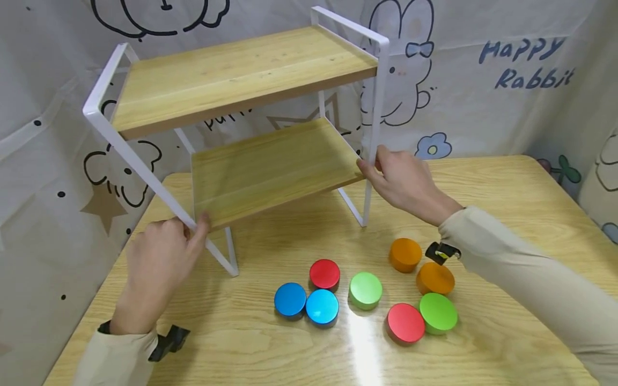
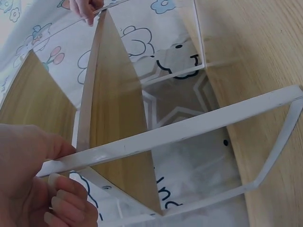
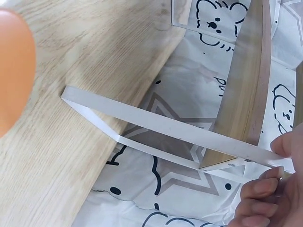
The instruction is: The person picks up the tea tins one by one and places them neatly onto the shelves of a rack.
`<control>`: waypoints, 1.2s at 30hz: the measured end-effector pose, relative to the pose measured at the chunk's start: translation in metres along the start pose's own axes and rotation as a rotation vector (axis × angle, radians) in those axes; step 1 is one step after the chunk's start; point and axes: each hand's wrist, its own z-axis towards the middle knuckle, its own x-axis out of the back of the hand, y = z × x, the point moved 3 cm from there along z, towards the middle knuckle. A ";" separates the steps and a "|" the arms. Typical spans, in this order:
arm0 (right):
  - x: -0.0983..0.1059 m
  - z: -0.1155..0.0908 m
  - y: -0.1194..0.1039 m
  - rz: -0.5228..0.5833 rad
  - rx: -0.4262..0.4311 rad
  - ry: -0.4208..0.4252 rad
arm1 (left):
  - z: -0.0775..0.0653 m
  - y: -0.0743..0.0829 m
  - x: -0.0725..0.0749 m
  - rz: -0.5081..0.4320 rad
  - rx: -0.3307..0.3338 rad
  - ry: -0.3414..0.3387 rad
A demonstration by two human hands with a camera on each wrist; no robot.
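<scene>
A two-tier shelf rack (image 1: 246,75) with light wooden boards and a white metal frame stands slanted before me in the head view, its right side higher and farther back. My left hand (image 1: 159,260) grips the front post of the left side frame, beside the lower board (image 1: 275,171). On the opposite side my right hand (image 1: 407,182) holds the right front post, thumb at the lower board's corner. In the left wrist view, the left thumb and curled fingers pinch the white post (image 2: 189,130). The right wrist view shows a similar hold on the other post (image 3: 156,122).
Round coloured blocks sit on the wooden table (image 1: 232,332) in front of the rack: two blue (image 1: 290,299), two red (image 1: 406,323), two green (image 1: 365,290) and two orange (image 1: 405,254). Behind stands a white cloth backdrop (image 1: 483,118) with cartoon drawings.
</scene>
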 end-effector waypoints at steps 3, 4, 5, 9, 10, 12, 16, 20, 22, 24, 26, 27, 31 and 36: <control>0.000 0.000 -0.002 -0.008 0.004 0.006 | 0.000 0.000 -0.001 0.016 -0.009 0.003; 0.000 0.000 -0.002 -0.012 0.009 0.009 | 0.001 0.000 -0.002 0.021 -0.007 0.000; 0.000 0.000 -0.001 -0.018 0.014 0.013 | 0.001 0.000 -0.003 0.024 -0.003 -0.003; -0.001 0.001 0.000 -0.040 0.009 0.013 | 0.002 -0.001 -0.007 0.027 0.018 -0.024; -0.002 0.001 0.000 -0.045 0.005 0.013 | 0.002 -0.001 -0.007 0.025 0.023 -0.033; -0.002 0.001 0.000 -0.051 -0.003 0.011 | 0.001 -0.001 -0.009 0.021 0.032 -0.055; -0.001 0.001 0.001 -0.061 -0.003 0.030 | 0.002 0.000 -0.010 0.020 0.053 -0.106; 0.002 0.001 0.002 -0.076 -0.009 0.044 | 0.003 0.001 -0.011 0.017 0.056 -0.129; 0.002 0.001 0.003 -0.086 -0.012 0.051 | 0.004 0.001 -0.011 0.013 0.055 -0.131; 0.002 0.001 0.003 -0.092 -0.011 0.054 | 0.005 0.001 -0.012 0.008 0.064 -0.136; 0.002 0.000 0.002 -0.098 -0.006 0.054 | 0.005 0.000 -0.012 0.004 0.074 -0.140; 0.001 0.000 0.002 -0.101 -0.002 0.054 | 0.005 0.000 -0.012 0.004 0.079 -0.143; 0.001 -0.001 0.002 -0.119 0.011 0.055 | 0.006 -0.001 -0.013 0.008 0.082 -0.151; 0.005 -0.006 0.008 -0.160 0.009 0.073 | 0.012 0.004 -0.016 -0.001 0.062 -0.171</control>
